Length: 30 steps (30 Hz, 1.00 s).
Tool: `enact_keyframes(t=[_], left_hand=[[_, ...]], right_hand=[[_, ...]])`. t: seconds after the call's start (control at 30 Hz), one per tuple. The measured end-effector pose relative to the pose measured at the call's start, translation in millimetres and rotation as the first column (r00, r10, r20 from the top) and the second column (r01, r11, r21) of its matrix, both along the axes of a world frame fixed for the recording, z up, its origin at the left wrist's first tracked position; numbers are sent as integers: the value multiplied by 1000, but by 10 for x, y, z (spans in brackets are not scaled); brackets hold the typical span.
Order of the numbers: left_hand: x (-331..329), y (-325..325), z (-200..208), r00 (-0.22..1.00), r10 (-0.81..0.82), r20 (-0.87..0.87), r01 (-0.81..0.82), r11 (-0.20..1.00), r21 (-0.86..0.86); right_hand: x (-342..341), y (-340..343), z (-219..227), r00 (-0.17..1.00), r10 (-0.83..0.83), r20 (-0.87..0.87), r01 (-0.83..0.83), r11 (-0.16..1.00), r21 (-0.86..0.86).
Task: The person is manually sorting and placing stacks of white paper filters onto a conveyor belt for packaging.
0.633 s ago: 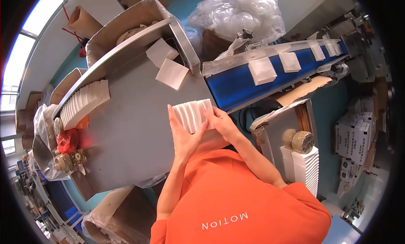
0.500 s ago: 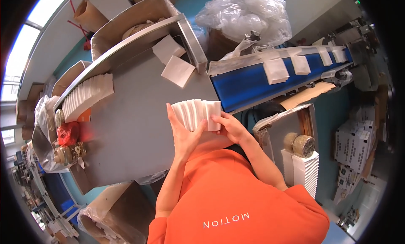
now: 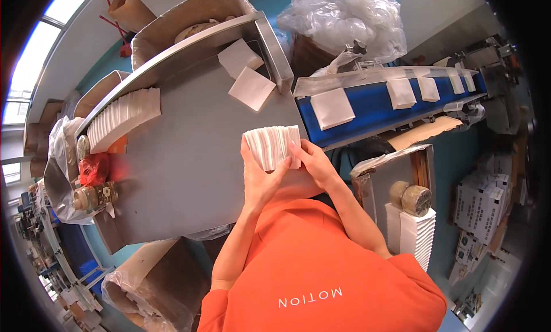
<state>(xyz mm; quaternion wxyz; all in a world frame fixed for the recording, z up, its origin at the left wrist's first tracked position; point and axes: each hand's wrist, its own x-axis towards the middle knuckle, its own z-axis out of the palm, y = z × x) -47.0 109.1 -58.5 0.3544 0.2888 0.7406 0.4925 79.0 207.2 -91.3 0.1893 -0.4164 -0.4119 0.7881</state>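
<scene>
1. At the left end of the gray table (image 3: 183, 183), a long curved row of folded white sheets (image 3: 126, 118) is stood along the raised rim; just below it, a red plastic bag (image 3: 94, 168) and a patterned roll (image 3: 94, 195) are set near the corner.
2. Below the table, an open cardboard box (image 3: 166, 274) is seen, with clear plastic draped at its mouth; beyond the rim, another large carton (image 3: 152, 39) is placed.
3. Near the table's upper right corner, two square white packets (image 3: 252, 90) are laid flat, one partly overlapped by the other.
4. By the left hand (image 3: 261, 180), the stack of folded sheets (image 3: 267, 148) is gripped from the left and below, its thumb pressed across the front.
5. Between both hands, close before the orange top (image 3: 321, 257), the stack is held upright at the table's near right edge, its upper folds slightly fanned.
6. By the right hand (image 3: 314, 162), the stack's right end is pinched, this grip being closed on it too.
7. On the blue conveyor belt (image 3: 370, 111), five white packets are spaced out in a line.
8. Farther right, two tape rolls (image 3: 414, 201) are rested on a tall white pile (image 3: 414, 234); beyond, printed white cartons (image 3: 479, 203) are stacked.
</scene>
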Motion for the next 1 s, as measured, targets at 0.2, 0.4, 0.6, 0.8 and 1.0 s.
enact_keyframes(t=[0.2,0.4,0.6,0.8,1.0], left_hand=[[52,8,25,1000,-20,12,21,1000,-19],[-28,-18,-46,998,60,-12,-60,998,29],[60,-34,-227,965,-37,261,7,993,115],[26,-12,-87,992,-59,111,55,998,43],[52,4,-112,977,-55,204,41,997,68]], right_hand=[[-49,-39,101,988,55,145,-76,987,144],[209,40,-221,983,-142,115,157,979,-129],[45,18,-60,969,-205,137,177,965,193],[58,-1,-67,997,-60,-39,55,990,-133],[144,77,-96,890,-455,25,453,878,-156]])
